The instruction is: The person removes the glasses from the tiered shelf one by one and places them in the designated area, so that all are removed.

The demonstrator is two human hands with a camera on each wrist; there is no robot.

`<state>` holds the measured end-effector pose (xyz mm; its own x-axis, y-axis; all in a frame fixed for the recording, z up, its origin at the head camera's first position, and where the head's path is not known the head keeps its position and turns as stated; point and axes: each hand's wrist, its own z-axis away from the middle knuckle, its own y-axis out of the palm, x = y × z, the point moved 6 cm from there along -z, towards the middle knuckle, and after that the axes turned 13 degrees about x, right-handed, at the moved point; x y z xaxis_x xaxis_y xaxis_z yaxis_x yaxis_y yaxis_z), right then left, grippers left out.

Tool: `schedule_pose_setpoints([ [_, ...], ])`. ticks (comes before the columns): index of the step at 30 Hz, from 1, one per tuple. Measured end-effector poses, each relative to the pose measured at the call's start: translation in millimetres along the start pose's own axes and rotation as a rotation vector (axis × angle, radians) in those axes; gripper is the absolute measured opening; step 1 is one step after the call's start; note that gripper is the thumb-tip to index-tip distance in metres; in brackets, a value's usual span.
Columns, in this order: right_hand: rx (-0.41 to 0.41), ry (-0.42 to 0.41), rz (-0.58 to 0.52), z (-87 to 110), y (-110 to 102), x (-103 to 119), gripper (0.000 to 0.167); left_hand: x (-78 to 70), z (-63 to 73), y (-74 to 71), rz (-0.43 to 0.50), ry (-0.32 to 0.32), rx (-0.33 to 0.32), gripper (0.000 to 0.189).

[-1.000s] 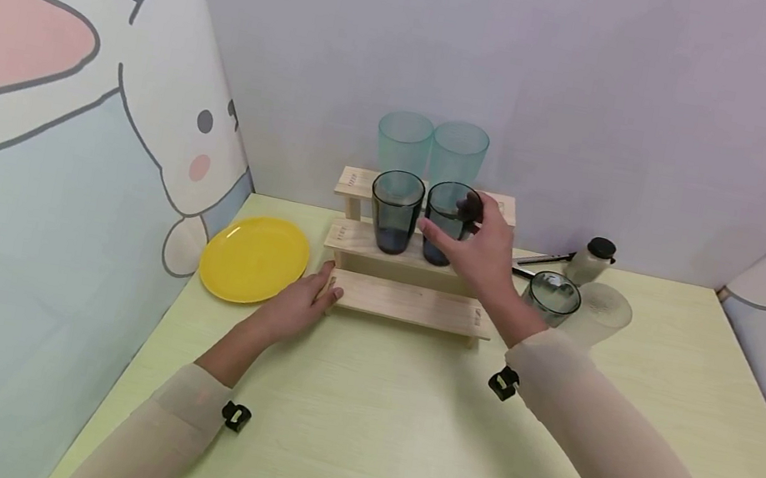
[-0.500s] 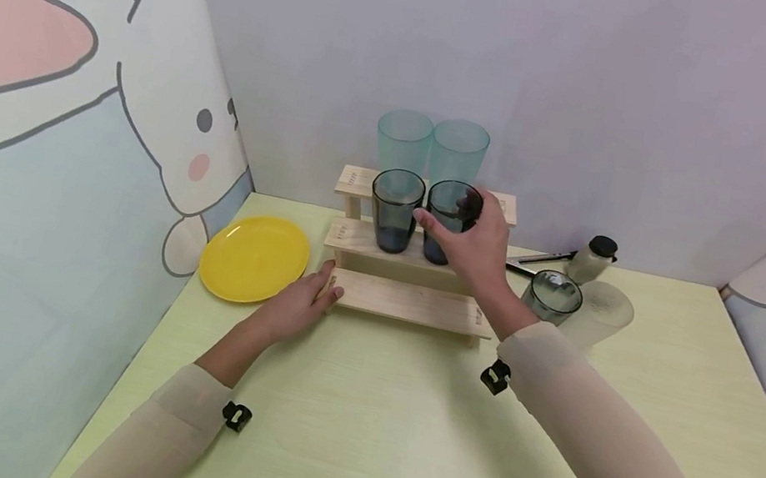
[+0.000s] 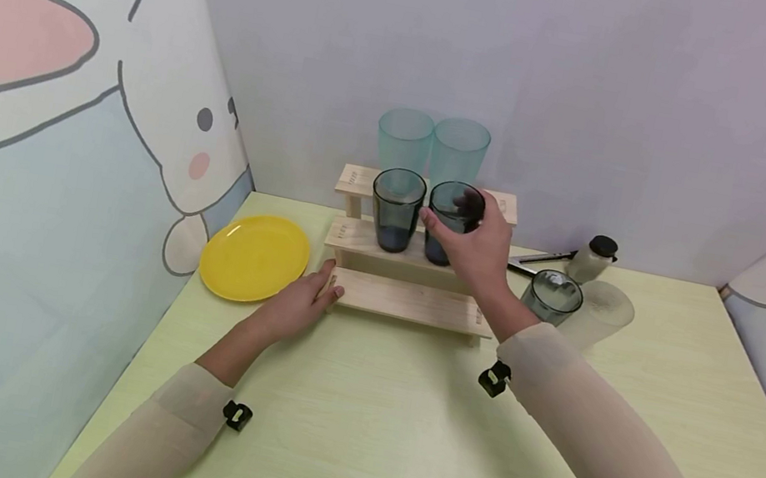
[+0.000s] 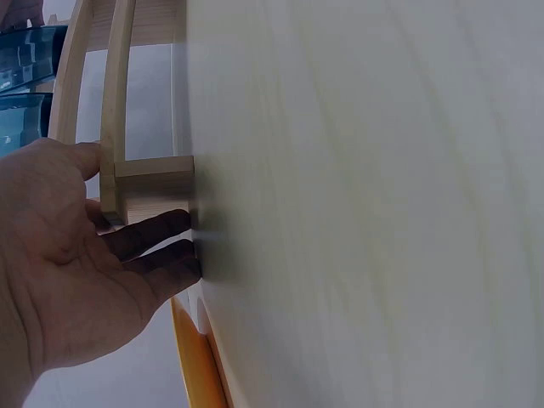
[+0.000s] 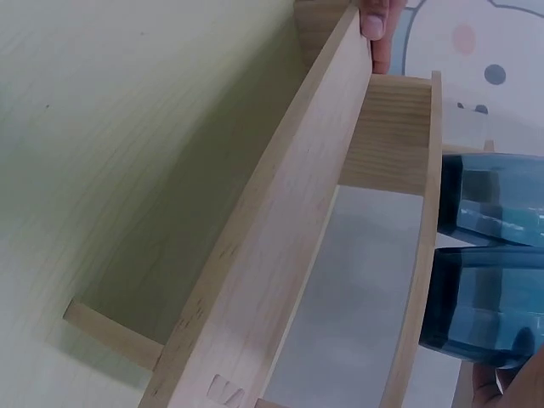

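My right hand grips a dark smoky glass tumbler on the right half of the middle step of a wooden three-step rack. Its thumb lies across the near side, with fingers at the rim and far side. A matching tumbler stands just left of it. In the right wrist view the held tumbler sits upright against the step board, fingertips at its side. My left hand holds the left end of the rack's lowest step; in the left wrist view, the thumb and fingers are around that board end.
Two pale teal cups stand on the top step. A yellow plate lies left of the rack. At right are another smoky glass, a frosted translucent cup, a black-lidded jar and a slim dark-handled utensil.
My right hand and forearm shifted slightly left, then the hand eased a touch right with the tumbler, slightly widening the gap to its neighbour. My left hand stayed in place.
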<state>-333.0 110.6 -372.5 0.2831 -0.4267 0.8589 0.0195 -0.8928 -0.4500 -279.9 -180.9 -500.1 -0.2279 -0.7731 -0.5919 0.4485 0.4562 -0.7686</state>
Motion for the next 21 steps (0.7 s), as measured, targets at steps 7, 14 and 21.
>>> schedule_pose_setpoints([
  [7, 0.006, -0.006, -0.018, 2.8, -5.4, -2.5, 0.075, -1.3, 0.0, 0.2, 0.002, 0.003, 0.001, 0.081],
  [14, 0.019, -0.004, -0.043, 6.9, -12.0, -1.8, 0.076, 1.5, -1.5, 0.2, 0.010, 0.024, -0.002, 0.082],
  [21, 0.060, -0.015, -0.067, 10.1, -19.2, -2.0, 0.079, 16.7, -8.8, 4.7, -0.013, 0.069, -0.035, 0.092],
])
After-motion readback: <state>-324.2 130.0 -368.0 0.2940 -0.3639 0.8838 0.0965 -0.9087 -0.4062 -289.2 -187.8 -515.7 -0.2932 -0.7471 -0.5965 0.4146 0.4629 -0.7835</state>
